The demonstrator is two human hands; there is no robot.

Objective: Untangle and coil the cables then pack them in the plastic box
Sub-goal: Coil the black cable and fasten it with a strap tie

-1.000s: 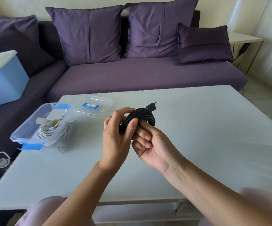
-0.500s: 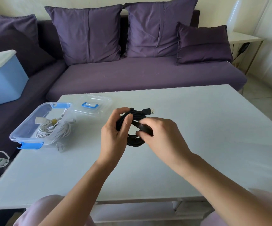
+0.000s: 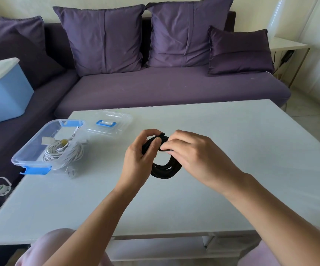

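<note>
A coiled black cable (image 3: 165, 169) hangs above the middle of the white table (image 3: 232, 169). My left hand (image 3: 139, 158) grips the coil's upper left side, thumb and fingers curled round the strands. My right hand (image 3: 195, 154) pinches the top of the coil from the right; its palm hides the cable's end. A clear plastic box (image 3: 30, 150) with blue clips stands at the table's left edge. In it lies a coiled white cable (image 3: 63, 152), whose plug (image 3: 70, 172) shows at the box's near corner.
The box's clear lid (image 3: 109, 123) with a blue handle lies behind the box. A purple sofa (image 3: 165, 89) with cushions runs along the far side. A blue container (image 3: 1, 93) sits on the sofa's left part. My knees show below the table's near edge.
The black coil has turned and dropped lower, hanging open as a ring. My right hand rolled palm-down over its top, and the USB plug that stuck out is hidden.
</note>
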